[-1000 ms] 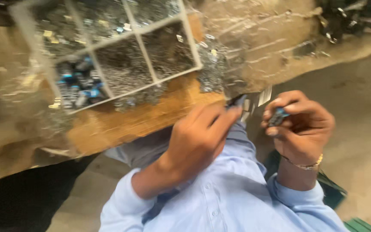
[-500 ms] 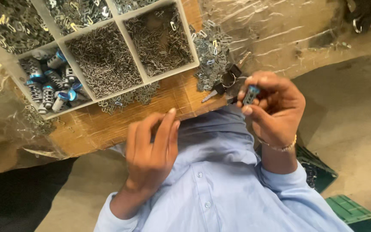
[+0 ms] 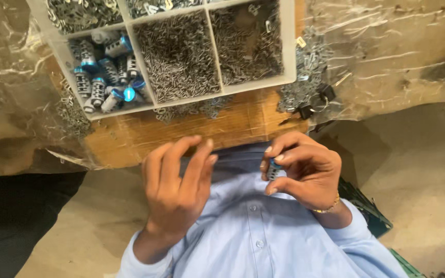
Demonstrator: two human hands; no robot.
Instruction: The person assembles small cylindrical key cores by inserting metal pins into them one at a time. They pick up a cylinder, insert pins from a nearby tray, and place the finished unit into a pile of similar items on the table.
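Pinching a small blue-capped cylinder (image 3: 273,169) between thumb and fingertips, my right hand (image 3: 305,172) sits at about four o'clock in the view, just in front of the light blue shirt (image 3: 263,242). Its grip is clamped on that little part, which shows only as a sliver between the fingers. My left hand (image 3: 176,188), at about seven o'clock, is open, fingers spread and slightly curled, holding nothing.

I judge the part light, rigid and metal-bodied, likely a bit slick, so a firm pinch across its ribbed barrel suits it better than a hold on the smooth cap. Its long axis seems to run roughly twelve to six o'clock, blue end toward twelve, though the fingers hide most of it.

At ten o'clock the divided tray (image 3: 284,46) holds a pile of like cylinders (image 3: 104,77) in its left compartment, and fine metal pins (image 3: 178,56) fill the two compartments beside it. The tray rests on a wooden board (image 3: 233,126) over crinkled plastic sheeting (image 3: 387,56), with loose metal bits (image 3: 305,87) just off its right corner.
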